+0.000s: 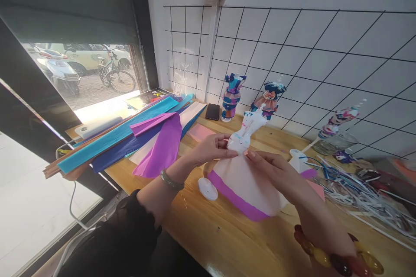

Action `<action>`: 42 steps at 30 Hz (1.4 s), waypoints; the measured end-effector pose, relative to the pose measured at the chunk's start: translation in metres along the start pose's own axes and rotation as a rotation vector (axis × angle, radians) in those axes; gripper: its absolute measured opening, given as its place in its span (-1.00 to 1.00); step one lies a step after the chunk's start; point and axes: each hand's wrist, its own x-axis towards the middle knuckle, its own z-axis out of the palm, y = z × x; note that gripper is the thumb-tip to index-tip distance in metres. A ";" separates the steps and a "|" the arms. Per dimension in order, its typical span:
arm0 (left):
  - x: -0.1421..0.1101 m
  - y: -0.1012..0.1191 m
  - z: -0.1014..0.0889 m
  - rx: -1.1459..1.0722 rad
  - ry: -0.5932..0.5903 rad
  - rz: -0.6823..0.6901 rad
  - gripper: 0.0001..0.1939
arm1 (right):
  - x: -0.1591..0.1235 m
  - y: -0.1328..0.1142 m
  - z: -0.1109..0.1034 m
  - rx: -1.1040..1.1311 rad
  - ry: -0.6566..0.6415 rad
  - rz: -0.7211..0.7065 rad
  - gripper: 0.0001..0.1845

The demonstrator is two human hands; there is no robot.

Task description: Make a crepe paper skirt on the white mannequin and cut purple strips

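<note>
A small white dress-form mannequin [239, 140] tilts over the table in front of me, with a few blue and pink specks on its body. Round its lower part hangs a pale paper skirt [248, 181] with a purple band along the hem. My left hand [212, 148] grips the mannequin at its hips, thumb in front and fingers behind. On the other side, my right hand [274, 169] pinches the top of the skirt near the waist; its other fingertips are partly hidden. The mannequin's round white base [208, 188] shows just left of the skirt.
Crepe paper strips in blue [120, 132], purple [167, 147] and other colours lie on the left. A black phone [212, 111] and dressed mannequins [231, 97] stand near the wall grid. On the right are a white glue gun [298, 159], a glass jar [336, 143] and tangled strips [360, 194].
</note>
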 end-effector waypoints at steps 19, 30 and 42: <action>0.002 -0.005 0.003 0.019 0.018 0.087 -0.41 | -0.002 -0.006 0.010 0.065 0.060 0.040 -0.68; 0.002 -0.005 0.004 0.039 0.027 0.121 -0.42 | -0.003 -0.007 0.011 0.118 0.052 0.004 -0.71; 0.002 -0.004 0.004 0.048 -0.001 0.166 -0.44 | 0.000 -0.006 0.012 0.063 0.119 0.076 -0.71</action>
